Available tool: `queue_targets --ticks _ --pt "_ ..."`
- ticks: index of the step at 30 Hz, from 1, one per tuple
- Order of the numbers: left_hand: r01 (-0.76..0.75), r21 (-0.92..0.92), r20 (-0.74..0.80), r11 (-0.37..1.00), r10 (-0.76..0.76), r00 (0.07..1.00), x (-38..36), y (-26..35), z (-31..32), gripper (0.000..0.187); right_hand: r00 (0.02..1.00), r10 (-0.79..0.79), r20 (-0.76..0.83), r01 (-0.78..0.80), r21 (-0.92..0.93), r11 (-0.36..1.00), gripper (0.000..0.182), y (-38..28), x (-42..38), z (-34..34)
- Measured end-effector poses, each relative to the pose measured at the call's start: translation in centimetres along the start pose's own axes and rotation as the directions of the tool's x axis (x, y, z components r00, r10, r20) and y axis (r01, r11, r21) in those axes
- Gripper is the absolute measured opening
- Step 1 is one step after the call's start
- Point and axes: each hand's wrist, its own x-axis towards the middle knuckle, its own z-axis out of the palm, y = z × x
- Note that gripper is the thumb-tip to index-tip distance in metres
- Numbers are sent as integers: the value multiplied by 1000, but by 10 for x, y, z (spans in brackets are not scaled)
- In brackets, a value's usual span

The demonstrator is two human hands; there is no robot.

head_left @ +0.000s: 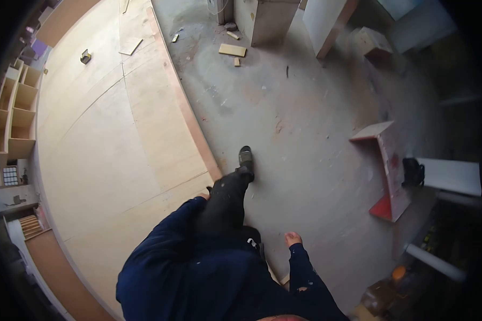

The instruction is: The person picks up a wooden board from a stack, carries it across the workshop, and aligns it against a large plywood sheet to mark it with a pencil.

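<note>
My left hand (204, 196) shows only in part beside my dark trousers, at the edge of the large pale wooden panel (107, 155). A small black tip (209, 189) juts out right at this hand; what it belongs to is hidden, and I cannot tell what the hand holds. Out to the other side, my right hand (292, 239) hangs low over the grey floor with its fingers curled in, and nothing sticks out of it. My shoe (245, 157) is on the floor just off the panel's edge.
Wood offcuts (232, 50) lie on the floor ahead. On the panel are a small yellow-and-black object (85, 56) and a thin flat piece (130, 46). A red-and-white bracket-shaped frame (386, 171) stands at right, cabinets (276, 22) ahead, and open wooden shelving (24, 101) at left.
</note>
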Motion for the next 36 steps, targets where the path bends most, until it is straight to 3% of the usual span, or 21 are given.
queue_targets --ticks 2,4,8,10,11,12,14,16,18,22,23,24,25,26,27,28,30,31,33,34,36 --pt "84 -71 67 994 -79 995 27 35 -3 48 991 -118 -67 116 -30 993 22 -22 28 -41" --pt "142 -128 24 982 -140 990 45 73 -16 50 998 -27 -56 36 165 986 21 -80 35 -81" --pt "303 -208 -26 930 -315 949 55 121 -56 55 950 289 117 -300 93 949 21 -100 89 -114" --pt "387 -290 -47 876 -416 908 65 128 -60 57 919 353 177 -351 -45 935 23 -142 94 -118" --pt "418 -417 -22 807 -468 883 84 122 -36 62 887 404 223 -375 -161 913 25 -162 101 -119" --pt "428 -426 -14 797 -479 878 92 116 -25 62 885 404 231 -371 -176 912 25 -167 110 -116" --pt "295 -435 97 851 -281 955 106 113 -9 68 986 67 153 2 -415 910 35 -168 135 -118" --pt "259 -425 83 868 -247 965 120 119 15 59 973 124 196 -31 -421 907 43 -207 157 -132" --pt "289 -595 -13 750 -368 930 107 136 18 48 951 88 298 69 -477 876 45 -239 170 -146" --pt "125 -757 -69 641 -269 961 103 150 35 40 913 153 379 98 -565 819 48 -271 203 -169" --pt "87 -837 -80 540 -278 957 92 157 34 44 912 141 385 115 -571 813 50 -270 215 -175" --pt "84 -842 -86 532 -286 954 90 161 35 44 912 130 390 131 -577 806 51 -267 227 -182" --pt "112 -971 34 211 -342 939 87 164 38 44 911 118 394 146 -578 803 51 -263 241 -190" --pt "124 -983 163 -132 -349 923 85 169 40 46 908 79 411 203 -598 775 49 -259 254 -196" --pt "114 -985 155 -133 -353 923 81 178 42 46 903 43 428 256 -613 747 47 -254 263 -203" --pt "196 -960 254 -200 -328 910 75 187 42 41 902 32 431 264 -609 748 47 -252 272 -210" --pt "351 -878 439 -326 -253 862 71 207 45 35 892 124 435 162 -563 811 35 -249 293 -225" --pt "345 -880 433 -328 -252 866 76 210 54 35 893 116 434 168 -562 810 35 -239 306 -232" --pt "335 -828 426 -449 -116 897 89 211 75 31 880 186 438 4 -398 917 24 -216 330 -242" --pt "331 -827 423 -454 -116 898 89 219 74 31 880 184 439 9 -401 916 24 -229 324 -248" --pt "370 -926 368 -77 -410 835 76 245 59 26 876 284 390 -113 -407 907 42 -269 301 -260"
